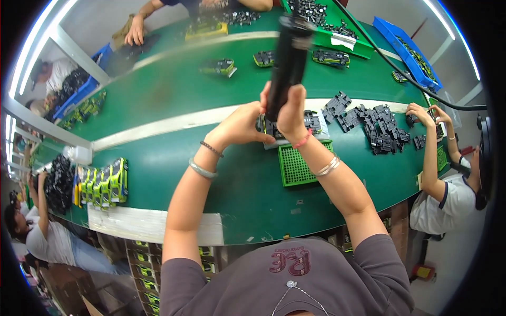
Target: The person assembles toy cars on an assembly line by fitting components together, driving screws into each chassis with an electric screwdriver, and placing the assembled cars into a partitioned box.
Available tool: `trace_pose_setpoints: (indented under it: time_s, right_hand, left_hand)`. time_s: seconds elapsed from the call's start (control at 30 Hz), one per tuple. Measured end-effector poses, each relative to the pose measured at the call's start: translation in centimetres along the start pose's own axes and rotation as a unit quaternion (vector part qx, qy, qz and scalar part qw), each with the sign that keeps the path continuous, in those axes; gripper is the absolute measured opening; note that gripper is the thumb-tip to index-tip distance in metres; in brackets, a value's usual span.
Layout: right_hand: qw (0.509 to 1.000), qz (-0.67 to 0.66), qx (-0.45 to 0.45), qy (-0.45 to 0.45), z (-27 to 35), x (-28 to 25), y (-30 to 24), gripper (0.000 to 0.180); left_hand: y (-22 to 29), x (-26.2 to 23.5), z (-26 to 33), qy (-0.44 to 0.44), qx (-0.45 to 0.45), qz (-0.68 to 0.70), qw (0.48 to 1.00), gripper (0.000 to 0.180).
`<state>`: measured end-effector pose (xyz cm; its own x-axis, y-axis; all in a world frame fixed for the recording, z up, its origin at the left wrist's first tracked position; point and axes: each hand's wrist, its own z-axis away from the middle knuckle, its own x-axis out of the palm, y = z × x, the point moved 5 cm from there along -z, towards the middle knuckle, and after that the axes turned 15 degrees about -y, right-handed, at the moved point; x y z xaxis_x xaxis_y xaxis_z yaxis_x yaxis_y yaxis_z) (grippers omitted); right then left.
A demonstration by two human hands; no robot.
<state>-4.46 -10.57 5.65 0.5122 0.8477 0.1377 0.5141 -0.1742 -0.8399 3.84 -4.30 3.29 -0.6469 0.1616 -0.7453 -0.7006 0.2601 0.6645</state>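
The right hand (291, 108) wraps its fingers shut around a black cylindrical power screwdriver (287, 63), held upright over a dark plastic toy car chassis (312, 122). The left hand (240, 126) curls its fingers onto the chassis's left end, pressing it against the smooth green tabletop (174, 95), just above a green gridded tray (296, 166).

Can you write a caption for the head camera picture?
Right hand grips a black electric screwdriver over a toy car chassis.
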Motion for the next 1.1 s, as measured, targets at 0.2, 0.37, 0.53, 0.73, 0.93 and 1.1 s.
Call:
trace_pose_setpoints:
  time_s: [0.2, 0.37, 0.53, 0.73, 0.93, 1.1]
  right_hand:
    - [0.995, 0.044, -0.055, 0.068, 4.7, -5.8, -9.1, 0.091]
    - [0.986, 0.106, 0.001, 0.129, 13.0, -13.5, -9.1, 0.088]
    - [0.981, 0.095, 0.024, 0.166, 15.8, -15.5, -7.6, 0.086]
    - [0.981, 0.089, 0.005, 0.175, 15.9, -16.0, -8.0, 0.085]
    - [0.982, 0.088, 0.017, 0.163, 15.7, -15.8, -7.9, 0.085]
    - [0.982, 0.092, 0.018, 0.162, 16.0, -15.6, -7.9, 0.085]
  left_hand:
    - [0.6, -6.2, 2.9, 0.119, 0.021, 0.236, 0.964, 0.048]
    - [-1.8, -12.7, 6.8, 0.148, -0.125, 0.03, 0.981, 0.052]
    - [-5.8, -10.6, 3.6, -0.02, -0.295, -0.342, 0.892, 0.031]
    - [-3.9, -7.2, -2.5, 0.106, -0.041, -0.156, 0.981, 0.034]
    - [-1.1, -4.7, -10.6, 0.051, -0.001, -0.199, 0.979, 0.033]
    - [-3.1, 1.0, -17.6, 0.011, -0.016, -0.225, 0.974, 0.035]
